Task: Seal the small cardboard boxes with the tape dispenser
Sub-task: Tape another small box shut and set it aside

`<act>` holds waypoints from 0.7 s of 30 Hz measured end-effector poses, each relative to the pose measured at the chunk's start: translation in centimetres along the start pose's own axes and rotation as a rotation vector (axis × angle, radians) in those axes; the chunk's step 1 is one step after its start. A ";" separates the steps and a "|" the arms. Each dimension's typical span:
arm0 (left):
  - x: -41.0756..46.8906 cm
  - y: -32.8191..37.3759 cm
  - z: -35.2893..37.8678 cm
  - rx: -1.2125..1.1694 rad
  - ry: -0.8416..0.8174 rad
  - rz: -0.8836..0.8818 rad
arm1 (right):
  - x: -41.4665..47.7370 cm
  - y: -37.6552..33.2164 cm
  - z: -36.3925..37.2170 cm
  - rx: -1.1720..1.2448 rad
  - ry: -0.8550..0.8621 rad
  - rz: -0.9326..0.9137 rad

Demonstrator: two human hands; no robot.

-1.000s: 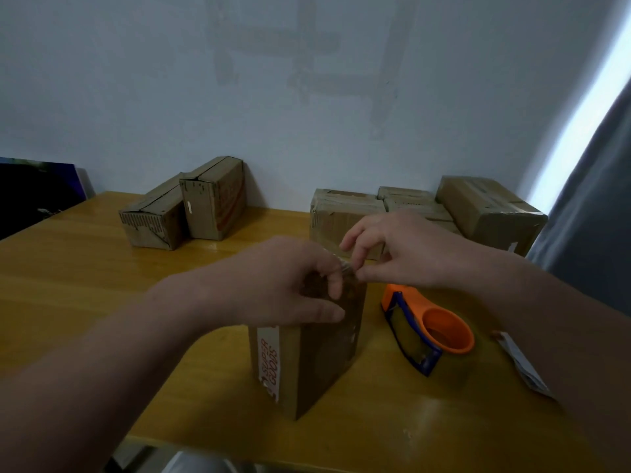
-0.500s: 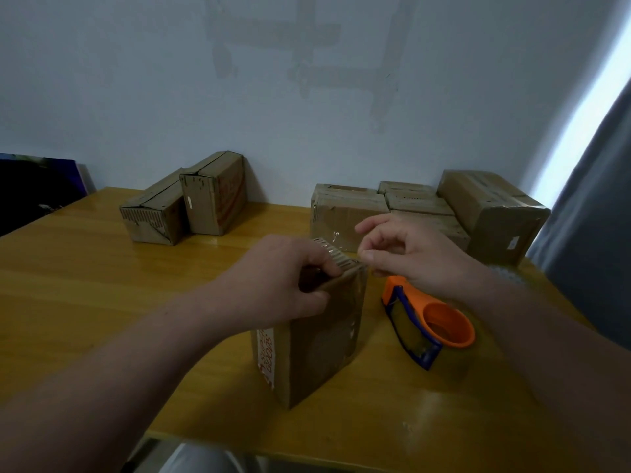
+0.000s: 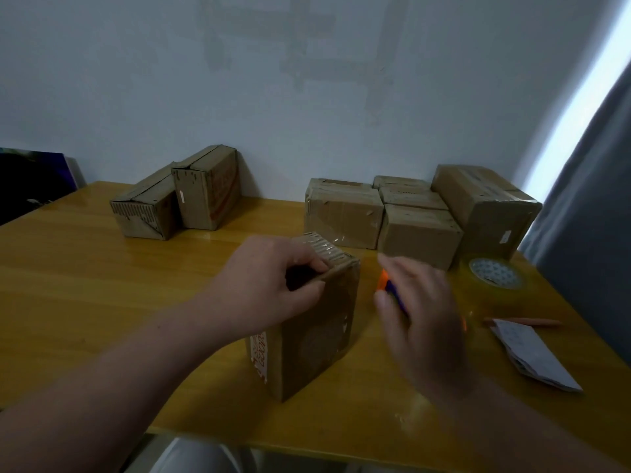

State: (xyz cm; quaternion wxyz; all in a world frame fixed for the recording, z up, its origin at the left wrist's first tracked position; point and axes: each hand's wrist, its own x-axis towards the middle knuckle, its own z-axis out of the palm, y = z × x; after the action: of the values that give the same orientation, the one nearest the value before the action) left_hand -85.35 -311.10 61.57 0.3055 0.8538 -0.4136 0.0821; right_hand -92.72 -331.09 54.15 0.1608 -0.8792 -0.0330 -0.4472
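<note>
Left grip: my left hand (image 3: 273,281) clamps the top of the box (image 3: 317,339); fingers curled over its ribbed upper edge, thumb against the near face.
Right grip: my right hand (image 3: 421,315) is low over the tape dispenser (image 3: 389,286), palm down; motion blur smears the fingers, so I cannot tell whether the grip is spread or pinching the tool.
Box: brown cardboard, standing upright on one end near the front of the tabletop (image 3: 85,285); a white strip with red lettering runs down its left near face; clear tape glints on the top edge.
Tape dispenser: on the tabletop just to the right of the box; only an orange tip and a blue band show past my right hand; the rest is hidden.
Other boxes, left rear: a pair of boxes (image 3: 177,203) touching each other, set against the wall (image 3: 136,80).
Other boxes, right rear: a cluster of boxes (image 3: 420,230) packed side by side; the largest sits at the far right.
Roll of tape: a clear roll of tape (image 3: 495,273) lies flat in front of the largest box.
Loose items: a folded paper (image 3: 536,356) near the right edge; a thin orange stick (image 3: 526,322) just behind it.
Surroundings: a grey curtain (image 3: 587,216) at right; a dark panel (image 3: 30,179) at far left.
</note>
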 end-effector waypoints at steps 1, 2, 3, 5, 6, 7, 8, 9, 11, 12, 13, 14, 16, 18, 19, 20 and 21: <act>-0.1 -0.1 0.1 -0.008 0.015 0.016 | -0.9 -0.2 0.6 -0.081 -0.077 -0.017; -0.1 -0.1 0.1 -0.011 0.021 0.036 | -1.6 -0.5 1.3 -0.142 -0.177 -0.016; -0.1 -0.1 0.1 -0.013 0.016 0.055 | -2.2 -1.0 2.0 -0.182 -0.268 -0.006; -0.2 -0.1 0.1 -0.023 -0.003 0.083 | -3.1 -2.0 3.4 -0.279 -0.321 0.002; -0.2 -0.1 0.0 -0.023 -0.011 0.089 | -3.3 -2.6 4.1 -0.315 -0.319 0.001; -0.2 -0.2 -0.1 -0.022 -0.019 0.089 | -3.4 -3.1 4.6 -0.328 -0.312 0.003; -0.2 -0.2 -0.2 -0.020 -0.023 0.085 | -3.5 -3.3 4.9 -0.321 -0.308 0.003; -0.1 -0.3 -0.3 -0.020 -0.024 0.083 | -3.5 -3.1 5.0 -0.309 -0.298 -0.008; -0.1 -0.4 -0.3 -0.020 -0.029 0.083 | -3.4 -2.3 4.3 -0.243 -0.259 -0.050; -0.1 -0.4 -0.3 -0.018 -0.030 0.091 | -3.3 -1.8 3.6 -0.203 -0.229 -0.077; -0.1 -0.5 -0.2 -0.015 -0.026 0.101 | -3.1 -1.3 3.0 -0.166 -0.189 -0.100; 0.0 -0.5 -0.1 -0.017 -0.019 0.111 | -2.8 -0.9 2.4 -0.142 -0.146 -0.112; 0.2 -0.6 0.0 -0.024 -0.005 0.130 | -1.9 -0.5 1.8 -0.140 -0.087 -0.115; 0.3 -0.6 0.0 -0.019 0.006 0.146 | -1.0 -0.3 1.7 -0.149 -0.084 -0.129; 0.3 -0.7 -0.1 -0.015 0.004 0.150 | -0.6 -0.2 1.7 -0.137 -0.090 -0.143; 0.3 -0.7 -0.2 -0.011 -0.001 0.156 | -0.2 -0.2 1.8 -0.115 -0.094 -0.146; 0.3 -0.7 -0.3 -0.008 -0.005 0.163 | 0.2 -0.2 1.8 -0.092 -0.096 -0.138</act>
State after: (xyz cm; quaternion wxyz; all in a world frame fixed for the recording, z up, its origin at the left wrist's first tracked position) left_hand -84.60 -310.84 61.58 0.3002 0.8162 -0.4829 0.1027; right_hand -91.26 -330.35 53.40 0.0873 -0.9018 -0.0809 -0.4155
